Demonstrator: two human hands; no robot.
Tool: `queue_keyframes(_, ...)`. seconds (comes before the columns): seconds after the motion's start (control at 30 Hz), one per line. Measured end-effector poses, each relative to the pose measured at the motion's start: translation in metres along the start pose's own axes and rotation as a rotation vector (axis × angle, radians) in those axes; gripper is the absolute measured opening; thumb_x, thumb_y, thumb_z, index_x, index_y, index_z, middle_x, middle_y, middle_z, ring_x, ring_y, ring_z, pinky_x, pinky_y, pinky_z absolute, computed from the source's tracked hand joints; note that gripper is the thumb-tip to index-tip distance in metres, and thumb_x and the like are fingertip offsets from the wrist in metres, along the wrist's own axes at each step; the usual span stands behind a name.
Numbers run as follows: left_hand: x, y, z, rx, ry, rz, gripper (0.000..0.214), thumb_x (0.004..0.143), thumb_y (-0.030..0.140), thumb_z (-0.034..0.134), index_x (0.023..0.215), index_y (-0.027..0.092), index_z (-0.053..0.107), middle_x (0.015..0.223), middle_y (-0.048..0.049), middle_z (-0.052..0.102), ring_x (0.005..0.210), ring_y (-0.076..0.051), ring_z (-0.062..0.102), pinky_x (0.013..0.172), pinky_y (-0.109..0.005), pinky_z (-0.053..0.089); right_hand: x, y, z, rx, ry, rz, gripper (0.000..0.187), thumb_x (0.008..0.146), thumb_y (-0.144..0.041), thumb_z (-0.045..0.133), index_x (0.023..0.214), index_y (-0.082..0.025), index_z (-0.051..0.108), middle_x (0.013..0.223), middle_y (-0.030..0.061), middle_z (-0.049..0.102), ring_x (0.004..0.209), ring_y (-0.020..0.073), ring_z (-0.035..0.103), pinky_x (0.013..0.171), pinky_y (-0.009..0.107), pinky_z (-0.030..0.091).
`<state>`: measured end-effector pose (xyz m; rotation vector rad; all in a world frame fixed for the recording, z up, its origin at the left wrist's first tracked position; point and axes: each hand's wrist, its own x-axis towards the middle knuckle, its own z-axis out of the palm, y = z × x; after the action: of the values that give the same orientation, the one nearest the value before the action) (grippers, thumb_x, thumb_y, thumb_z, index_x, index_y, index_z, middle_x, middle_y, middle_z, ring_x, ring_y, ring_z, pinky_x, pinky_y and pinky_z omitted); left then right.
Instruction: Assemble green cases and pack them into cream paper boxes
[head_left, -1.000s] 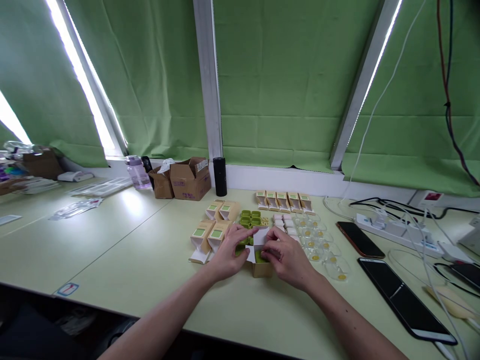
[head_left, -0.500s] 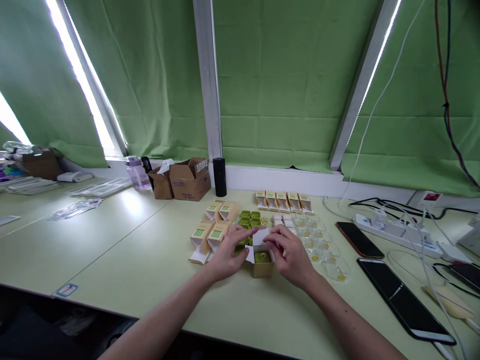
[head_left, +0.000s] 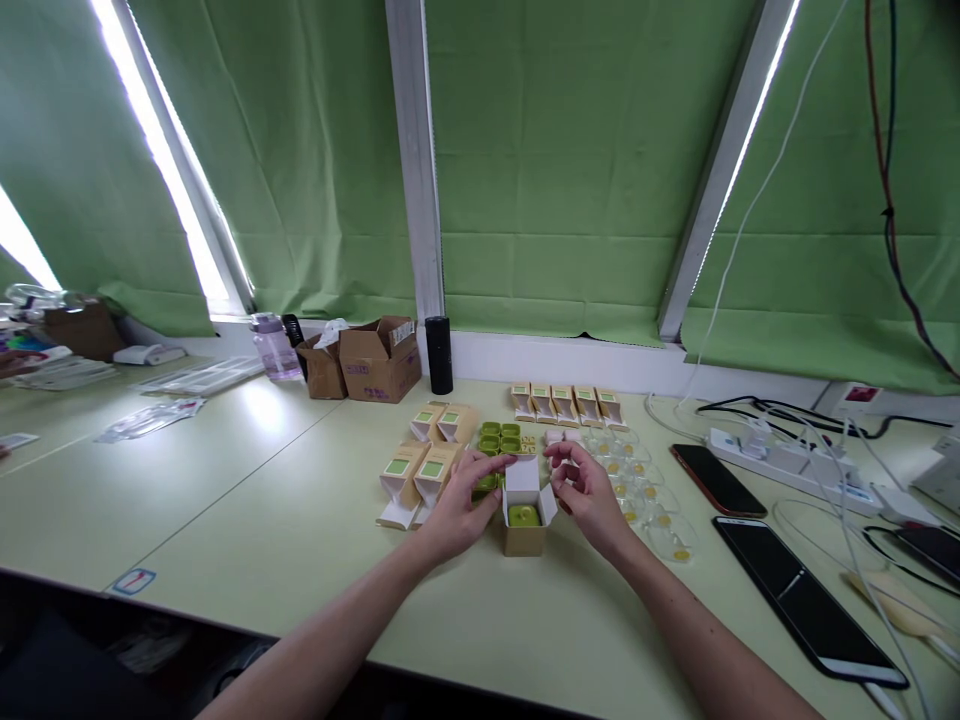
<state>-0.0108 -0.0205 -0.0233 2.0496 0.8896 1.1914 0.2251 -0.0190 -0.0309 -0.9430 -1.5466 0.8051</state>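
A: From my remote station I log the small box (head_left: 524,542) first. Material?
B: Thin card, tan outside, matte white inside. It stands upright on the smooth pale table (head_left: 285,560), between the hands. Lid (head_left: 523,473) raised at the back, side flap (head_left: 549,503) leaning out to the right.
A: Contents?
B: A squarish green block (head_left: 523,515) with a raised round detail on top, seated inside.
A: Fingers?
B: Left hand (head_left: 466,500): thumb and forefinger spread, forefinger reaching the lid's top edge; I cannot tell whether it presses. Right hand (head_left: 586,492): loosely curled, a gap between thumb and forefinger, just beside the side flap. Contact there I cannot tell.
A: Nearby?
B: Folded tan cartons (head_left: 405,470) at left, clear rounded plastic cups (head_left: 670,538) at right.
A: Change over one second?
B: The right fingers, then down on the green block, are now out to the right; I see the block's top uncovered.
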Motion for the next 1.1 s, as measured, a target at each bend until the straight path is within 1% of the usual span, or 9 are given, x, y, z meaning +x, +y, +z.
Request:
queue_keyframes(0.13, -0.001, 0.001, 0.002, 0.024, -0.018, -0.026, 0.046, 0.097, 0.022, 0.062, 0.142, 0.026, 0.063, 0.127, -0.0125, 0.061, 0.127, -0.031, 0.057, 0.116, -0.056, 0.046, 0.0, 0.0, 0.002, 0.134, -0.069, 0.089, 0.043, 0.076, -0.027, 0.062, 0.119, -0.025, 0.055, 0.1, 0.0012, 0.052, 0.065, 0.0107, 0.05, 0.05, 0.022, 0.039)
queue_keyframes(0.23, -0.001, 0.003, 0.005, 0.04, -0.025, -0.044, 0.045, 0.097, 0.023, 0.064, 0.142, 0.026, 0.059, 0.13, -0.0125, 0.059, 0.129, -0.031, 0.056, 0.117, -0.056, 0.045, 0.0, -0.001, 0.003, 0.196, -0.082, 0.126, 0.048, 0.072, -0.027, 0.064, 0.119, -0.025, 0.054, 0.106, 0.0019, 0.05, 0.066, 0.01, 0.049, 0.049, 0.021, 0.037)
queue_keyframes(0.4, -0.002, 0.005, 0.01, 0.048, -0.014, -0.057, 0.044, 0.097, 0.027, 0.067, 0.139, 0.025, 0.056, 0.135, -0.0126, 0.057, 0.131, -0.031, 0.055, 0.119, -0.056, 0.043, -0.001, -0.002, 0.005, 0.211, -0.081, 0.13, 0.048, 0.074, -0.028, 0.064, 0.12, -0.025, 0.053, 0.107, 0.0019, 0.049, 0.066, 0.0093, 0.047, 0.049, 0.02, 0.035)
queue_keyframes(0.53, -0.002, 0.004, 0.013, 0.053, -0.004, -0.054, 0.045, 0.094, 0.023, 0.069, 0.136, 0.025, 0.054, 0.134, -0.0126, 0.057, 0.131, -0.031, 0.053, 0.118, -0.056, 0.043, -0.002, 0.0, 0.007, 0.178, -0.077, 0.105, 0.046, 0.077, -0.029, 0.064, 0.121, -0.025, 0.053, 0.107, 0.0022, 0.049, 0.066, 0.0092, 0.047, 0.05, 0.02, 0.036)
queue_keyframes(0.73, -0.002, 0.004, 0.016, 0.066, -0.002, -0.078, 0.045, 0.092, 0.019, 0.065, 0.135, 0.025, 0.052, 0.136, -0.0128, 0.055, 0.133, -0.032, 0.051, 0.119, -0.056, 0.041, -0.003, 0.0, 0.008, 0.09, -0.08, 0.057, 0.041, 0.084, -0.036, 0.064, 0.121, -0.027, 0.052, 0.104, 0.0015, 0.052, 0.063, 0.0098, 0.047, 0.052, 0.022, 0.041)
queue_keyframes(0.87, -0.002, 0.005, 0.018, 0.059, 0.008, -0.06, 0.047, 0.092, 0.018, 0.065, 0.136, 0.025, 0.051, 0.137, -0.013, 0.055, 0.135, -0.031, 0.05, 0.119, -0.054, 0.041, -0.005, -0.003, 0.011, 0.141, -0.088, 0.085, 0.042, 0.083, -0.035, 0.066, 0.121, -0.027, 0.05, 0.103, 0.001, 0.051, 0.064, 0.0105, 0.049, 0.051, 0.022, 0.042)
queue_keyframes(1.1, -0.002, 0.004, 0.018, 0.063, 0.022, -0.056, 0.048, 0.09, 0.015, 0.066, 0.135, 0.024, 0.052, 0.135, -0.0127, 0.055, 0.135, -0.031, 0.05, 0.121, -0.054, 0.041, -0.008, -0.005, 0.016, 0.192, -0.115, 0.156, 0.053, 0.078, -0.035, 0.071, 0.125, -0.028, 0.046, 0.108, 0.0016, 0.047, 0.067, 0.0104, 0.051, 0.049, 0.021, 0.039)
